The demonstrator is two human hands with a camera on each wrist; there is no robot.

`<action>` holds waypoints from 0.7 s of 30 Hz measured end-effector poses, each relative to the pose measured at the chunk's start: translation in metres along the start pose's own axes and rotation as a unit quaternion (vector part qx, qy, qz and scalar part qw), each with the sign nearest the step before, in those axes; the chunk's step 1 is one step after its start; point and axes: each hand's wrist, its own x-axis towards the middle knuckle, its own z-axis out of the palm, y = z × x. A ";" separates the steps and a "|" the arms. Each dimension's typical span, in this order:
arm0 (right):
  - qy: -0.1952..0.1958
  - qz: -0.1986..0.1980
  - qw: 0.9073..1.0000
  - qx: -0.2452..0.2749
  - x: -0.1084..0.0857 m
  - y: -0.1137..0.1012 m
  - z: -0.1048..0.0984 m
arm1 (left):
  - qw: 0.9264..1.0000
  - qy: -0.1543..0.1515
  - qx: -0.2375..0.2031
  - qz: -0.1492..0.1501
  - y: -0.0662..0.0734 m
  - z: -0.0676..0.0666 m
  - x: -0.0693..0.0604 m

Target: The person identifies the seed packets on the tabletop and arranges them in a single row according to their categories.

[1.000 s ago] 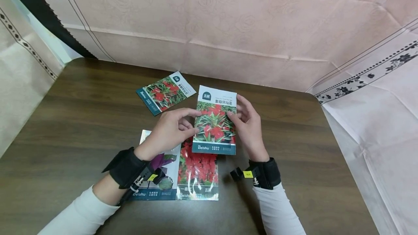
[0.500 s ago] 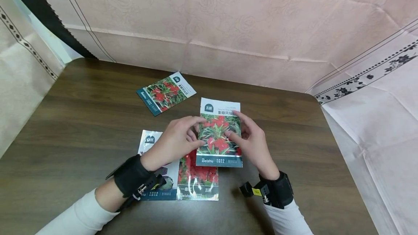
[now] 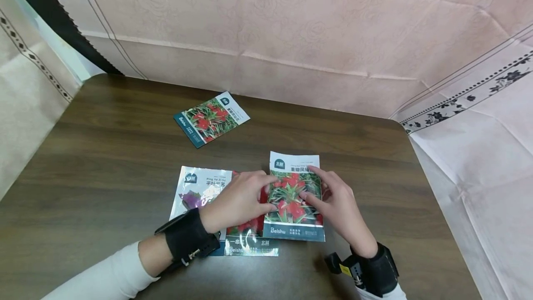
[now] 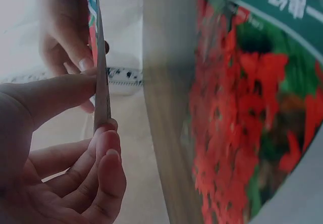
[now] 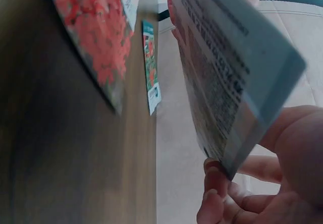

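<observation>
Red-flowered packet (image 3: 288, 198) raised above counter (image 3: 358, 145), well in from its far edge, between left and right edges | left hand (image 3: 239, 201), right hand (image 3: 342, 202): fingers pinching one long side each | likely light, bendy, slick; long sides suit gripping

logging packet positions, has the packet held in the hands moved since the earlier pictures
Yes: in the head view, the held packet has moved right and away from the far edge of the table.
</observation>
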 end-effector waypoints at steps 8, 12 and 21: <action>-0.012 0.002 0.999 -0.043 -0.016 0.013 -0.003 | 0.997 -0.038 0.052 0.034 0.008 0.023 0.001; -0.021 0.013 0.998 -0.052 -0.021 0.019 -0.003 | 0.996 -0.055 0.054 0.032 0.011 0.034 0.003; -0.057 0.045 0.996 -0.053 -0.025 0.034 0.002 | 0.993 -0.089 0.074 0.027 0.011 0.049 0.007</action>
